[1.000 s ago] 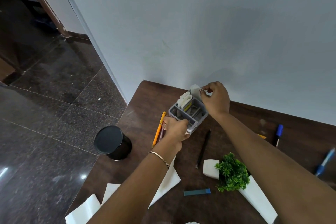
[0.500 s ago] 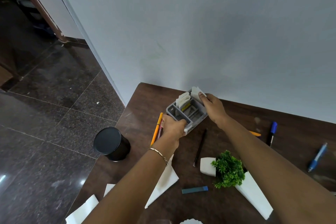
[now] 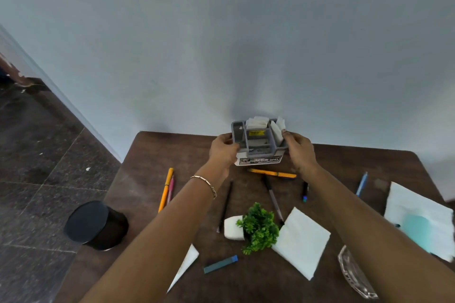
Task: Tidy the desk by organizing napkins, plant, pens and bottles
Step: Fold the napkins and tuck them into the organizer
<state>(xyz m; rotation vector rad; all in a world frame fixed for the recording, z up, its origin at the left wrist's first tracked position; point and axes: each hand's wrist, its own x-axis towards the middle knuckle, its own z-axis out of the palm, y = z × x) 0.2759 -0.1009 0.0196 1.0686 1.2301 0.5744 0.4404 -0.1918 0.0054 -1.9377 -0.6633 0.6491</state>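
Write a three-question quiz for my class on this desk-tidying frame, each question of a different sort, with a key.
1. True or false: both hands grip the grey organizer.
2. Which way does the potted plant stand? A upright, B tipped on its side, C inside the organizer.
3. Fill in: the white items already standing in the organizer are ____.

Key
1. True: left hand and right hand hold its two sides.
2. B.
3. Napkins.

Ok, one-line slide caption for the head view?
Both hands, left and right, hold a grey desk organizer stuffed with napkins near the wall; pens and a tipped plant remain scattered.
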